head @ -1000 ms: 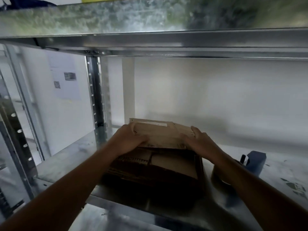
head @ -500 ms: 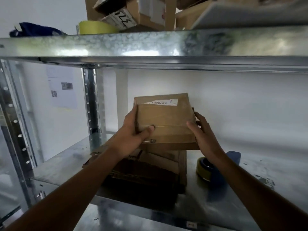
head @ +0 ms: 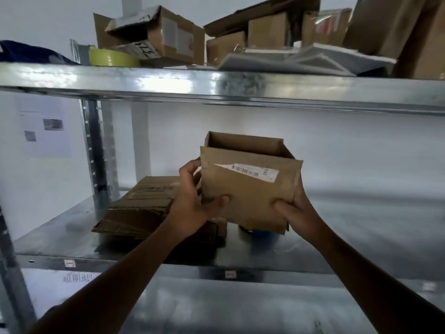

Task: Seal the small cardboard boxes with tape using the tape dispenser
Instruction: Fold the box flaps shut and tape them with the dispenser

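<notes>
head view: left hand [head: 192,209] and right hand [head: 297,212] grip box [head: 248,191] edges, clear above shelf [head: 366,239].

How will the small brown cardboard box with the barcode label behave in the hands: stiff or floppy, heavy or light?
Probably light: the small brown cardboard box is held up in the air by the left hand and right hand at its sides. Likely floppy: its top is open and untaped, so the walls may skew when squeezed.
</notes>
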Demonstrator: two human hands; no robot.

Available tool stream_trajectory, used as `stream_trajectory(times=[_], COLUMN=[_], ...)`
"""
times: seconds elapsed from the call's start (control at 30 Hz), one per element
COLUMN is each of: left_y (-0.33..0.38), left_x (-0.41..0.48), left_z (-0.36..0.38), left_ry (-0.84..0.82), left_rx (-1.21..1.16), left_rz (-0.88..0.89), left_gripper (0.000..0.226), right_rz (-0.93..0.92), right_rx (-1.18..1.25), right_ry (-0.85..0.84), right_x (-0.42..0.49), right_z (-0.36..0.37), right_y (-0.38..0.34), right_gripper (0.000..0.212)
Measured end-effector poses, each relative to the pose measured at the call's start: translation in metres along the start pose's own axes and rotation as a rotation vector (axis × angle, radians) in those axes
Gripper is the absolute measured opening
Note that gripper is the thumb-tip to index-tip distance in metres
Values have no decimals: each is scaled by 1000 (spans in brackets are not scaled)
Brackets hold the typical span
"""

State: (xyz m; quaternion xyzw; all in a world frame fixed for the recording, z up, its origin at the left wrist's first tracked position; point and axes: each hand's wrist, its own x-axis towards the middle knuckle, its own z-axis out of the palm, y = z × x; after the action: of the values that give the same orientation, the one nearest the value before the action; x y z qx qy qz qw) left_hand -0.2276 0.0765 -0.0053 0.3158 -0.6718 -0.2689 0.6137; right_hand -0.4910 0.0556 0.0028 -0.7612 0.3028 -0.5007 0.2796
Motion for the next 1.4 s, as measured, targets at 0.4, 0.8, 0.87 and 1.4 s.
stream_trajectory(times=[0.4, 0.8, 0.87, 1.4], left_y=[9, -14, -12, -47], left_x=[8, 34, 40, 39], left_z=[89, 168, 182, 243], left_ry=[33, -86, -99, -231], left_rx=[-44, 34, 101, -27], left_rz=[-23, -42, -17, -219], left_gripper=[47, 58, 55, 47], right_rz=[12, 47, 40, 255], right_rx=[-46, 53, 74, 241], right_ry=[201, 172, 190, 268], right_x=[-26, -47, -48, -66], right_z=[-67, -142, -156, -196], right_y=[22, 77, 81, 121], right_gripper=[100, 93, 92, 112])
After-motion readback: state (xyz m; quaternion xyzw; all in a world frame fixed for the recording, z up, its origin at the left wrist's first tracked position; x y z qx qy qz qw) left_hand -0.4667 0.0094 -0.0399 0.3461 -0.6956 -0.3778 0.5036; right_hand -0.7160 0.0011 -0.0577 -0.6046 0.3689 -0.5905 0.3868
